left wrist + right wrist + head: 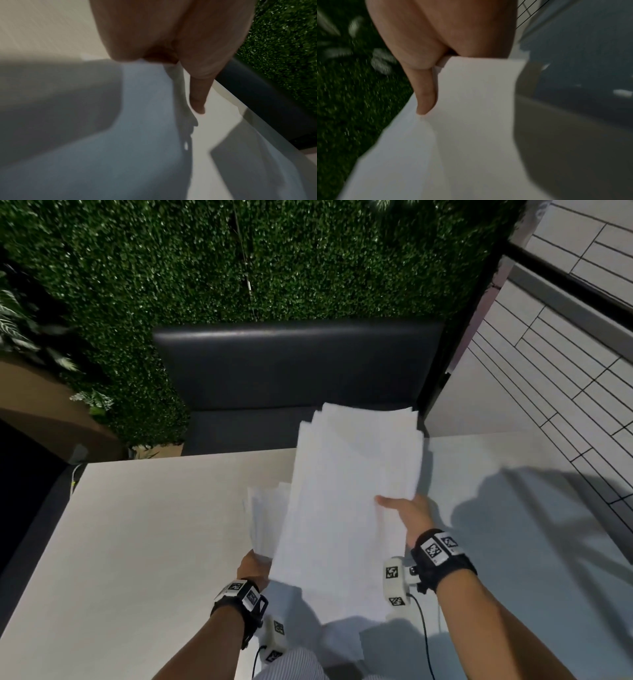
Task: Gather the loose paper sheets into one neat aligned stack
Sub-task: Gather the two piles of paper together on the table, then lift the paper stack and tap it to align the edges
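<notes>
In the head view my right hand [399, 506] grips a thick bundle of white paper sheets [346, 491] by its right edge, thumb on top. The bundle is lifted over the table and its far ends fan out unevenly. My left hand [255, 565] holds a smaller bunch of sheets [265, 518] at its near end, partly tucked under the big bundle's left side. In the right wrist view the thumb [426, 94] presses on the paper [471, 115]. In the left wrist view a finger [197, 97] lies along the paper [145, 108].
An off-white table [137, 542] spreads under both hands, with shadows on its right side. A dark padded bench [291, 364] stands behind the far edge against a green hedge wall [239, 261]. A tiled floor [565, 388] lies to the right.
</notes>
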The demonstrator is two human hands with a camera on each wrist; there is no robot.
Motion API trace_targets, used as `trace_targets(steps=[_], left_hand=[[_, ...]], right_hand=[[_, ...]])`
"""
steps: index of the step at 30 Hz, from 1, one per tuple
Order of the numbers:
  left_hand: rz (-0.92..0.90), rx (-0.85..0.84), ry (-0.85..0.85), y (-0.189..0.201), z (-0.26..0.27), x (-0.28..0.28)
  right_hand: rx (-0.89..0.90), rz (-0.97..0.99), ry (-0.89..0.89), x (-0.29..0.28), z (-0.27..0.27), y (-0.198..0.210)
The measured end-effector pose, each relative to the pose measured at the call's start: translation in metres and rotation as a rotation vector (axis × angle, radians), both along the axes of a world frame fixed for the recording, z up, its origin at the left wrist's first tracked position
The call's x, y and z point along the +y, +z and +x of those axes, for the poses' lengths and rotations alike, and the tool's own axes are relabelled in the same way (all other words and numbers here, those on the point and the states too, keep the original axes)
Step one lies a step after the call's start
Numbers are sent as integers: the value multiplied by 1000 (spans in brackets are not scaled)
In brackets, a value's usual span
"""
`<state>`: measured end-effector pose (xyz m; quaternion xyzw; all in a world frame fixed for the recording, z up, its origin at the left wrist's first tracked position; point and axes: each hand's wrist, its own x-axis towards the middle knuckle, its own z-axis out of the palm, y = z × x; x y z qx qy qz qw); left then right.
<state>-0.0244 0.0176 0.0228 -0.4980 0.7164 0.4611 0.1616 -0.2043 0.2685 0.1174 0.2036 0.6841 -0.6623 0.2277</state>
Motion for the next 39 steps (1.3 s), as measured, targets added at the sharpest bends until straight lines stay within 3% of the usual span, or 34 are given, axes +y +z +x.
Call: trace_targets(steps=[3, 6, 11, 14, 16, 18, 21, 25, 30, 32, 36, 38, 39], left_hand=[[114, 4, 84, 3, -2, -2], [238, 48, 256, 0, -2, -6], [-71, -53, 44, -5, -7, 0], [41, -15, -60, -3, -16, 5], [-5, -63, -142, -2, -21, 6], [-169, -140, -168, -2, -25, 3], [-128, -166, -175, -3, -27, -3], [13, -149, -327, -3, -32, 4], [-98, -158, -115, -6, -24, -6], [-1, -163, -152, -8, -21, -3], [192, -109, -158, -1, -19, 7], [140, -109, -161, -5, -16, -2], [84, -121, -175, -8, -15, -8]], right_hand=[[-44, 142, 126, -12, 14, -29], [-87, 484, 306, -13, 30, -55], [-117, 810, 548, -10, 46, -63], [-93, 769, 716, -15, 52, -68], [-89, 755, 733, -16, 52, -69], [-68, 878, 651, -15, 48, -70], [-105, 1014, 592, -13, 44, -72], [-149, 887, 754, -16, 45, -73], [-47, 861, 544, 1, 46, -74], [-53, 831, 567, 5, 52, -79], [-223, 558, 637, -4, 66, -88], [-212, 584, 616, -3, 65, -87], [-142, 692, 608, 0, 63, -84]])
